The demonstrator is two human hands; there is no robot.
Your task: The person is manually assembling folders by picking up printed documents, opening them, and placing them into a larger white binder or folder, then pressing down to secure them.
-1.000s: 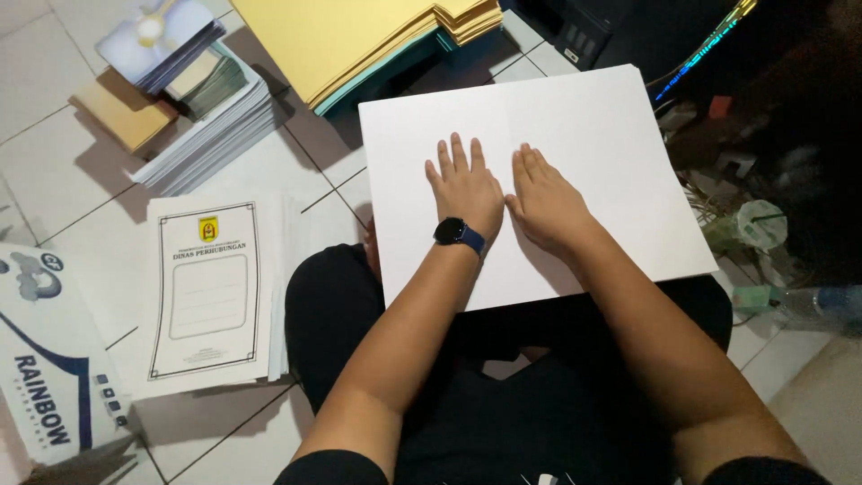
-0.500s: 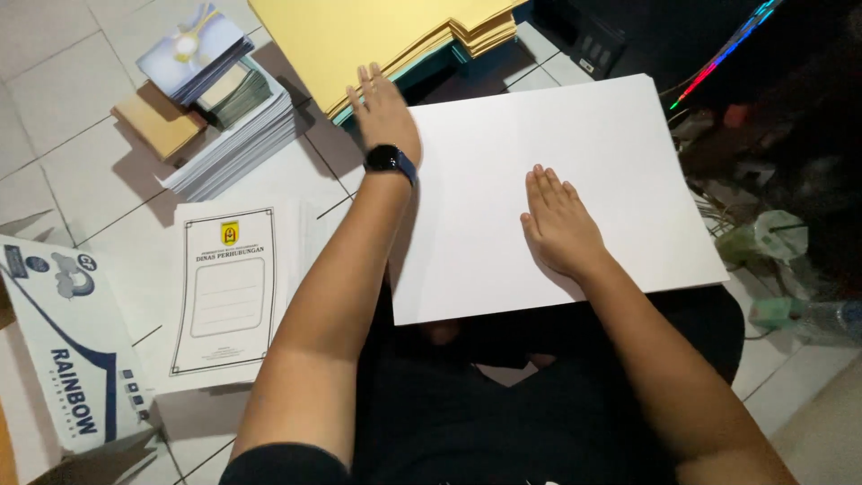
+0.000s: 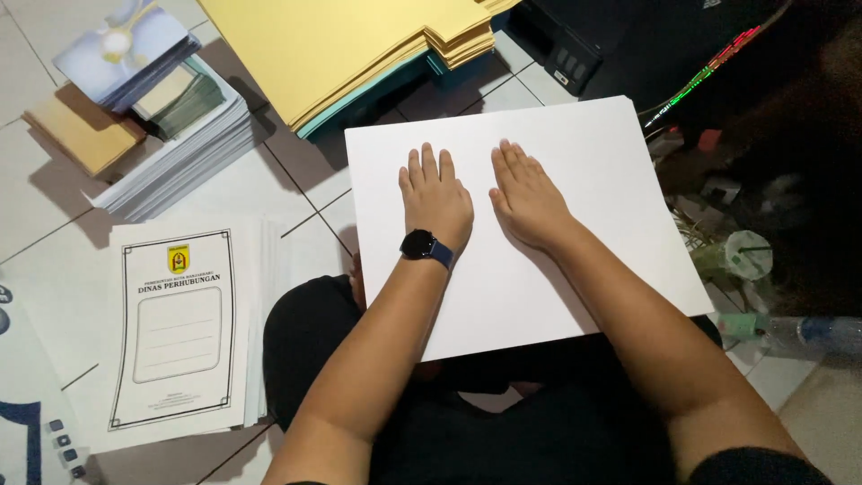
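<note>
Both forearms extend forward from the lap, bare to the elbow. The left hand (image 3: pixel 437 203) lies flat, palm down, fingers straight and close together, with a dark watch (image 3: pixel 426 246) on its wrist. The right hand (image 3: pixel 528 198) lies flat just beside it, palm down, fingers together. Neither hand grips anything.

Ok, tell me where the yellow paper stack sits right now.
In the head view the yellow paper stack lies on the floor at top centre, just beyond the white sheet, beside the white paper pile.
</note>
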